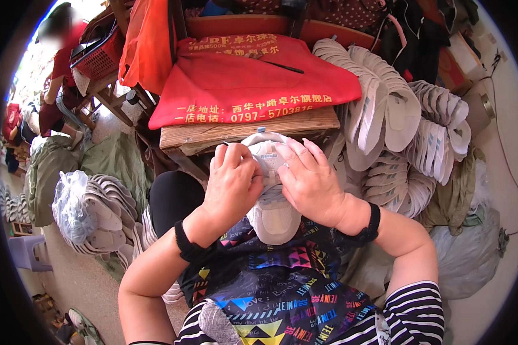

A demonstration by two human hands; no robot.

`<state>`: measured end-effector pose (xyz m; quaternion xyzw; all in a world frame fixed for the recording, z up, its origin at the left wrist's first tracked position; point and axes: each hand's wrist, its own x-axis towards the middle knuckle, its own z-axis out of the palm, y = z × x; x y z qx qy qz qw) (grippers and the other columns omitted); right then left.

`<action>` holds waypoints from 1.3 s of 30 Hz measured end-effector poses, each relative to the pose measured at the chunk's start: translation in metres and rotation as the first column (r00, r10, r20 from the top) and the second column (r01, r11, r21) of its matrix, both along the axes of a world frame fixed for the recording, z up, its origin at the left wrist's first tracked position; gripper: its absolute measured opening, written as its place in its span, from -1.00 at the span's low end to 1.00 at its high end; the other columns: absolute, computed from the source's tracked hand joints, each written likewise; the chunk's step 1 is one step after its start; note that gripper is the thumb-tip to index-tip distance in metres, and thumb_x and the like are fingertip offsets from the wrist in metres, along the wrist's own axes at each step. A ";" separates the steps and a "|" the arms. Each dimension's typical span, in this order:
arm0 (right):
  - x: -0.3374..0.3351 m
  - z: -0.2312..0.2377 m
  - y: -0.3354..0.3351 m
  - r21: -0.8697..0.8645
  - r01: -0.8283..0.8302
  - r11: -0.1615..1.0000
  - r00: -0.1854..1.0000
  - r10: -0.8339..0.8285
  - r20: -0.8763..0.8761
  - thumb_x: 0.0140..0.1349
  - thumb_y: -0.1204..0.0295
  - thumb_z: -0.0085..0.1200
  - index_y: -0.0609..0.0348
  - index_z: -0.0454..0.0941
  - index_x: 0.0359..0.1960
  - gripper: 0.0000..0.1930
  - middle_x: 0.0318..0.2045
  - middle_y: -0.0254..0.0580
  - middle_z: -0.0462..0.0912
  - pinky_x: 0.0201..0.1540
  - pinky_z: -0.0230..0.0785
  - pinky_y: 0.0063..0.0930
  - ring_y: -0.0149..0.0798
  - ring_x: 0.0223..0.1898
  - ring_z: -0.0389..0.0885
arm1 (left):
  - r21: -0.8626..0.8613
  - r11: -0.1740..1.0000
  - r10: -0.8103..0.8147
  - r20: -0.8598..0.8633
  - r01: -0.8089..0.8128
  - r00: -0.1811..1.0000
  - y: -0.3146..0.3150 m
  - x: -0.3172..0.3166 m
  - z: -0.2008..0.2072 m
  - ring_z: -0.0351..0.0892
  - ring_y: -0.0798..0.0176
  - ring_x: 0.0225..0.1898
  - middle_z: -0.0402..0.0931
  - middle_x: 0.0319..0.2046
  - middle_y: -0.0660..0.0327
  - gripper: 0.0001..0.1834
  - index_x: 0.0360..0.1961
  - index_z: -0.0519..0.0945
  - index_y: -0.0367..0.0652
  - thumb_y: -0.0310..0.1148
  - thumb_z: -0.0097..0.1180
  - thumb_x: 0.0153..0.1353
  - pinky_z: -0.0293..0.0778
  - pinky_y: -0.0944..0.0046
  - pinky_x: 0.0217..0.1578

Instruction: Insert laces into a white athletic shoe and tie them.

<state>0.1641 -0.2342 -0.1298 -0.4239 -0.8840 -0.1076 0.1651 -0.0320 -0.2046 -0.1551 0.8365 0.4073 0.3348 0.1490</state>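
Both clamped on the white shoe upper (273, 190), left hand (231, 183) and right hand (309, 181), grip closed, bracing it on the lap against the wooden counter (242, 133) edge for steadiness, stacked white soles (397, 126) alongside.

Bare forearms, a black elastic band on each of the 2 wrists, short black-and-white striped sleeves, plus a black apron covered in bright multicoloured triangle prints (282, 293).
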 end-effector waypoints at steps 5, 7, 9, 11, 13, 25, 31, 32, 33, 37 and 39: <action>0.001 -0.009 0.005 -0.112 0.028 0.993 0.988 -0.045 -0.145 -0.04 0.47 0.25 0.26 0.56 -0.35 -0.79 0.14 0.02 0.43 0.31 0.14 -0.05 0.06 0.26 0.31 | -0.059 0.998 0.025 0.096 -0.019 0.995 -0.006 0.010 -0.010 0.33 0.02 -0.13 0.43 -0.24 0.20 -0.88 -0.49 0.61 -0.16 -0.53 0.30 -0.10 0.34 0.11 -0.07; 0.002 -0.006 0.006 -0.239 -0.017 0.971 0.960 -0.051 -0.275 -0.01 0.50 0.21 0.37 0.57 -0.34 -0.79 0.14 0.14 0.41 0.27 0.19 -0.12 0.10 0.24 0.30 | -0.044 0.998 0.049 0.107 -0.044 0.993 -0.007 0.011 -0.012 0.32 0.04 -0.13 0.44 -0.26 0.23 -0.90 -0.54 0.62 -0.15 -0.54 0.31 -0.11 0.33 0.15 -0.09; 0.004 -0.010 0.011 -0.320 -0.022 0.947 0.936 -0.093 -0.339 -0.01 0.49 0.23 0.36 0.56 -0.34 -0.78 0.15 0.11 0.40 0.25 0.21 -0.11 0.10 0.25 0.28 | -0.074 0.997 0.026 0.138 -0.016 0.990 -0.006 0.007 -0.015 0.34 -0.01 -0.14 0.43 -0.24 0.18 -0.85 -0.48 0.58 -0.14 -0.54 0.31 -0.11 0.36 0.06 -0.08; 0.005 -0.011 0.012 -0.398 -0.042 0.916 0.909 -0.130 -0.396 -0.01 0.48 0.25 0.35 0.54 -0.35 -0.77 0.17 0.08 0.38 0.23 0.22 -0.11 0.10 0.26 0.26 | -0.063 0.998 0.032 0.207 -0.020 0.978 -0.008 0.005 -0.013 0.35 -0.03 -0.12 0.42 -0.21 0.15 -0.82 -0.44 0.57 -0.16 -0.53 0.32 -0.10 0.36 0.06 -0.07; 0.003 -0.005 0.009 -0.278 -0.092 0.956 0.890 -0.046 -0.454 0.01 0.51 0.20 0.33 0.51 -0.34 -0.80 0.07 -0.01 0.46 0.20 0.24 -0.08 0.06 0.18 0.35 | -0.052 0.998 0.037 0.272 -0.024 0.962 -0.015 -0.001 -0.016 0.36 -0.04 -0.11 0.42 -0.19 0.13 -0.80 -0.40 0.56 -0.17 -0.53 0.33 -0.08 0.37 0.06 -0.06; 0.113 0.054 0.048 0.350 0.414 0.841 0.906 -0.343 -0.247 0.10 0.61 0.03 0.16 0.44 -0.29 -0.85 -0.24 -0.17 0.53 -0.22 0.47 -0.21 -0.04 -0.26 0.58 | -0.116 0.993 -0.008 0.177 0.029 0.984 -0.041 -0.029 -0.038 0.45 0.19 -0.31 0.50 -0.37 0.20 -0.81 -0.36 0.54 -0.21 -0.52 0.33 0.02 0.41 0.23 -0.26; 0.222 0.091 0.059 0.519 0.597 0.612 0.785 -0.581 -0.217 0.20 0.52 -0.02 0.10 0.44 -0.22 -0.88 -0.19 -0.16 0.53 -0.25 0.45 -0.13 0.05 -0.25 0.58 | -0.819 0.487 0.165 0.427 0.304 0.889 -0.025 -0.043 -0.009 0.45 0.55 -0.53 0.51 -0.51 0.31 -0.85 -0.10 0.43 -0.27 -0.53 0.04 0.33 0.41 0.53 -0.53; 0.234 0.096 0.055 0.520 0.597 0.611 0.784 -0.582 -0.216 0.20 0.52 -0.02 0.10 0.44 -0.22 -0.88 -0.19 -0.16 0.53 -0.25 0.45 -0.13 0.05 -0.25 0.58 | -0.811 0.491 0.148 0.438 0.318 0.887 -0.024 -0.046 -0.010 0.47 0.56 -0.47 0.52 -0.46 0.32 -0.86 -0.13 0.48 -0.26 -0.50 0.09 0.32 0.41 0.49 -0.50; 0.246 0.102 0.052 0.507 0.627 0.591 0.756 -0.618 -0.216 0.20 0.51 -0.02 0.11 0.44 -0.22 -0.88 -0.19 -0.16 0.53 -0.25 0.45 -0.12 0.06 -0.24 0.57 | -0.810 0.491 0.145 0.439 0.321 0.886 -0.023 -0.047 -0.007 0.47 0.56 -0.47 0.52 -0.46 0.32 -0.86 -0.13 0.48 -0.26 -0.50 0.09 0.32 0.41 0.49 -0.50; 0.256 0.104 0.043 0.484 0.639 0.598 0.740 -0.650 -0.173 0.21 0.50 -0.03 0.12 0.41 -0.21 -0.88 -0.18 -0.15 0.52 -0.24 0.45 -0.10 0.08 -0.22 0.56 | -0.537 0.810 -0.193 0.137 0.237 0.972 -0.012 -0.044 0.010 0.49 0.40 -0.44 0.47 -0.45 0.30 -0.92 -0.24 0.58 -0.24 -0.50 0.17 0.25 0.42 0.36 -0.45; 0.257 0.103 0.041 0.478 0.642 0.599 0.736 -0.656 -0.167 0.21 0.49 -0.03 0.12 0.41 -0.21 -0.88 -0.18 -0.15 0.52 -0.25 0.45 -0.09 0.08 -0.21 0.56 | -0.395 0.878 -0.254 0.094 0.271 0.963 -0.009 -0.042 0.011 0.48 0.34 -0.42 0.43 -0.44 0.28 -0.94 -0.28 0.61 -0.23 -0.50 0.20 0.22 0.42 0.32 -0.42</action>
